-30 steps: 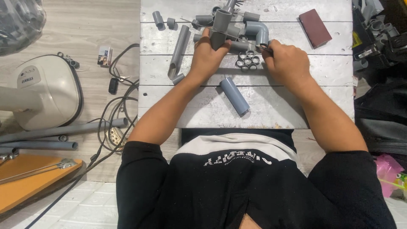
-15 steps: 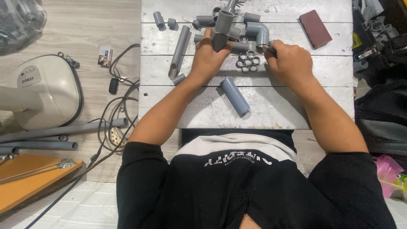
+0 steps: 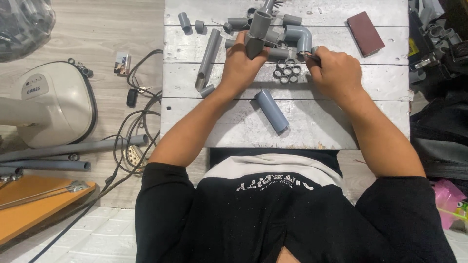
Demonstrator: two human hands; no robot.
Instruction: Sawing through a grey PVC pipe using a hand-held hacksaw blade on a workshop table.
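Grey pipe fitting (image 3: 257, 36), held upright, clasped in the left hand (image 3: 241, 65). Right hand (image 3: 336, 73) is closed on a small piece, not identifiable, just right of the rings (image 3: 286, 70) on the bench (image 3: 370, 104).

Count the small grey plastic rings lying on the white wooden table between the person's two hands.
6 small grey plastic rings show, clustered in two rows between the left hand and right hand, below the grey elbow fitting; more may hide under the hands.

My left hand (image 3: 242, 65) grips a grey pipe fitting (image 3: 257, 34) over the white bench (image 3: 312, 122); my right hand (image 3: 336, 73) pinches a small piece beside grey rings (image 3: 286, 70).
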